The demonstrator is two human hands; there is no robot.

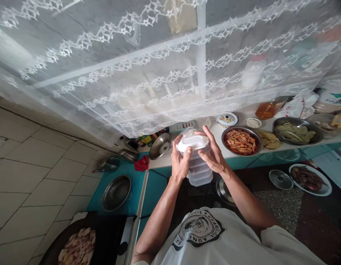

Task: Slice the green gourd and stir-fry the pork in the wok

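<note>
Head view: a stack of clear plastic boxes [200,173] with a white lid [196,141] on top, between the two grips, at the near edge of the white surface [166,162]. The left grip [180,159] is curled round one side, thumb on the lid's near edge; the right grip [213,154] is half spread against the other side, fingers long and thumb towards the front. Judged by appearance, the boxes are light, thin-walled and fairly stiff, slippery if wet, and liable to slide apart; the long sides, supported low down, offer the surest hold. Left of the grips are a metal bowl [166,142] and a red cloth [141,163]; farther left and nearer the body, a pan [49,254] of chopped meat [78,247]. Right of the grips stand a bowl of cooked shrimp [240,142] and, just behind it, a lidded pot [227,119]. Beyond the grips hangs a lace curtain [148,84], which, with the shrimp bowl close on the right, probably limits movement forward and rightward.
</note>
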